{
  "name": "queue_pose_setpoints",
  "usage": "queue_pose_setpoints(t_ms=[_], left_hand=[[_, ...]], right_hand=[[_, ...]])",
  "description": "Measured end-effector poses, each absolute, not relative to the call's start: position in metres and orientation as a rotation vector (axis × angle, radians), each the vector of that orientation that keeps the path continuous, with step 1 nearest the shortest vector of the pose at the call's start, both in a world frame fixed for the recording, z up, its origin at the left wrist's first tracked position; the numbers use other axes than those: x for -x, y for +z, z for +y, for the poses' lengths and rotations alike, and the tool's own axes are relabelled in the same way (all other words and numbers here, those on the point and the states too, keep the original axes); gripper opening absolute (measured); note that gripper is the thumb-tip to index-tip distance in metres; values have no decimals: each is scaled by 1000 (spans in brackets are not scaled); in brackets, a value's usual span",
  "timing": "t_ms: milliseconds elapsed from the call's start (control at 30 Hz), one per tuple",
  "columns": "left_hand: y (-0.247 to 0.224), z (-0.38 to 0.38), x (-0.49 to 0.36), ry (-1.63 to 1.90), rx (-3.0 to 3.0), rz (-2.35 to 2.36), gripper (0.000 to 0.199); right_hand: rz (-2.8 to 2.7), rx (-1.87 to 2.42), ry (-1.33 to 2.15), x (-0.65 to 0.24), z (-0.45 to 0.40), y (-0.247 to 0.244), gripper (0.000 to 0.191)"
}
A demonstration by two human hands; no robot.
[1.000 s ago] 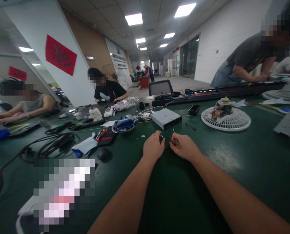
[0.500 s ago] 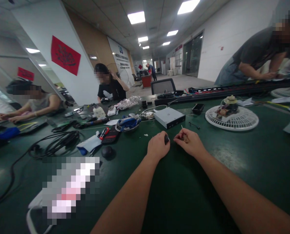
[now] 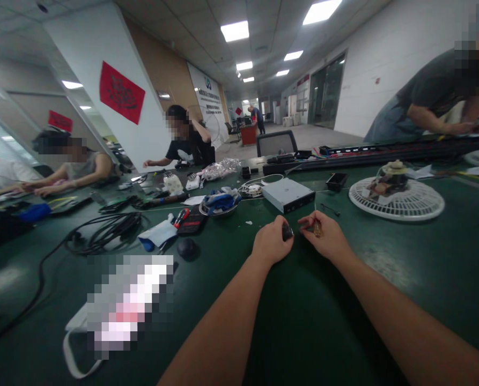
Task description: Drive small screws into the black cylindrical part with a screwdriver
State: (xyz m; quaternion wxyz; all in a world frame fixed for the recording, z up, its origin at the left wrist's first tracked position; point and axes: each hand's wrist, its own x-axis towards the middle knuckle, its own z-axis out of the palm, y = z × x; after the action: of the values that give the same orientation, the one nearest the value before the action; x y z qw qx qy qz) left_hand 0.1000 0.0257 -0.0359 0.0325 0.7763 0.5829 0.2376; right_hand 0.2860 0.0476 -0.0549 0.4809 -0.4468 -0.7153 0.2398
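Green worktop (image 3: 299, 332) spreads around the silver drive (image 3: 286, 192). On my side of that drive, my left hand (image 3: 272, 244) has fingers clamped on a small dark part (image 3: 287, 231); off the drive's near right corner, my right hand (image 3: 328, 235) grips an amber-handled tool (image 3: 317, 230). Bracing both wrists should steady these 2 pieces.

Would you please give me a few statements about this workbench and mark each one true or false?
1. The left hand holds a small dark object. True.
2. The right hand holds nothing. False: it grips a small amber-coloured item.
3. The two hands are pressed together. False: there is a gap between them.
4. The optical drive lies on the green tabletop. True.
5. The white fan grille is left of the optical drive in the view. False: it is to the right.
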Motion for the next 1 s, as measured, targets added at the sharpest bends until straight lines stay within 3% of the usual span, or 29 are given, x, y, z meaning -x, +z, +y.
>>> queue_pose_setpoints(t_ms=[333,1000], left_hand=[[-32,24,-99,770,-2469,1663,21],[-32,26,-99,739,-2590,1719,28]], right_hand=[[-1873,1288,427,-284,48,-55,25],[-1815,1117,596,-284,48,-55,27]])
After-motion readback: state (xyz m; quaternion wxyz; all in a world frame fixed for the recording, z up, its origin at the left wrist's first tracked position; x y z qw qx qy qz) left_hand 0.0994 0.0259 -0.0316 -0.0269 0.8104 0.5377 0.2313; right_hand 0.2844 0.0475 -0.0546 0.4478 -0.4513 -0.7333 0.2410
